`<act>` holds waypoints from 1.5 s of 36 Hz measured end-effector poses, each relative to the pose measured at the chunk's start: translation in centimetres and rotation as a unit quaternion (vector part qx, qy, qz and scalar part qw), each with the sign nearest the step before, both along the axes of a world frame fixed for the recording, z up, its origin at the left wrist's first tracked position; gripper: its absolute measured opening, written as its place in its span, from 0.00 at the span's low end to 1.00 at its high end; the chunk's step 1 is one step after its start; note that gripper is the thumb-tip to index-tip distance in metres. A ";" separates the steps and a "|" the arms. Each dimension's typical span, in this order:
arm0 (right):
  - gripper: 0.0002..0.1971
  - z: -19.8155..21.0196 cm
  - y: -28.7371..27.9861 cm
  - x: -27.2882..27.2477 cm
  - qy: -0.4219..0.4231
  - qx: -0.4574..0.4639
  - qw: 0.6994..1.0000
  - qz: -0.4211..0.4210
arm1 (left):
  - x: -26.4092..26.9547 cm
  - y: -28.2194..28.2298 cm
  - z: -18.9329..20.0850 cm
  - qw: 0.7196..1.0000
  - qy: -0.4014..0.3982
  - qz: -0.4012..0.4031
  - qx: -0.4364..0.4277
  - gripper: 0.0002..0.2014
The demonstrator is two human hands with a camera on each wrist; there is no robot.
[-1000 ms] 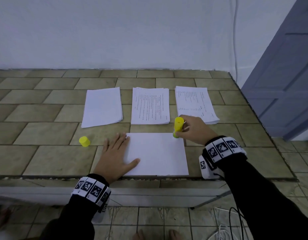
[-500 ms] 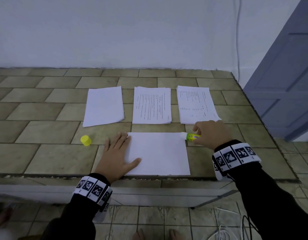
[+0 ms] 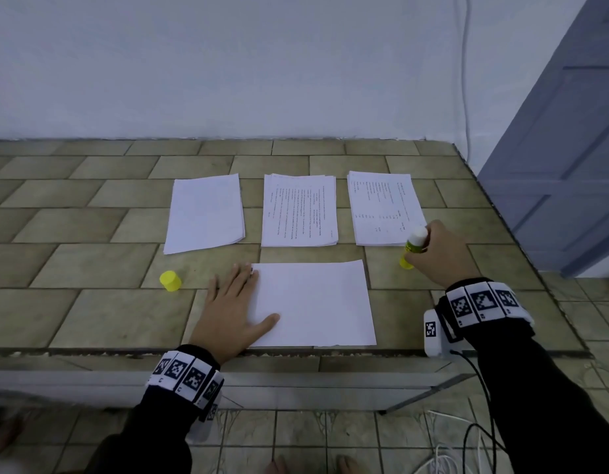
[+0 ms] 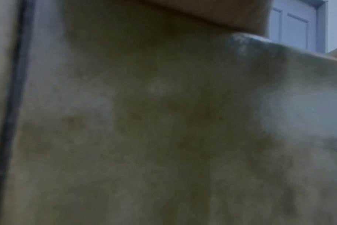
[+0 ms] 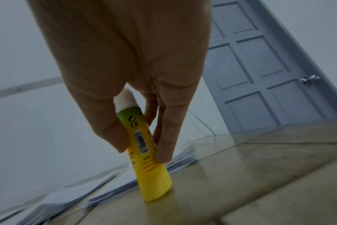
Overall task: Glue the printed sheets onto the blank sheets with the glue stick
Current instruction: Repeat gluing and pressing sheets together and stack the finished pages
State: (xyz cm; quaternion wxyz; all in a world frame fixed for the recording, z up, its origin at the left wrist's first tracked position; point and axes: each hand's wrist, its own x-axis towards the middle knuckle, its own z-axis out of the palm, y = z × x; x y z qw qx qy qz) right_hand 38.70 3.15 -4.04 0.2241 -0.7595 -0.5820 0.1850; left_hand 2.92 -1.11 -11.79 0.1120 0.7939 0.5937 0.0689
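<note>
Blurred tiling fills the left wrist view. Left hand (image 3: 236, 307) stays flat on the blank sheet (image 3: 313, 302); right hand (image 3: 440, 253) now stands the pinched glue stick (image 3: 413, 246) upright.

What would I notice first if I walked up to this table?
Probably the bright yellow glue stick, held upright by the right hand at the table's right side, and its yellow cap sitting alone on the left. Next, the left hand pressing flat on the blank sheet nearest the front edge.

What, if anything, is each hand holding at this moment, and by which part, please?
The right hand pinches the uncapped glue stick by its mid-barrel, base on the table. The left hand holds nothing, resting flat on the blank sheet.
</note>
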 end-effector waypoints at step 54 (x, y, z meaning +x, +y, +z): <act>0.15 -2.1 8.1 -6.7 -0.178 -0.024 0.982 -0.050 | -0.4 0.1 -0.7 0.999 -0.025 -0.014 0.022 0.48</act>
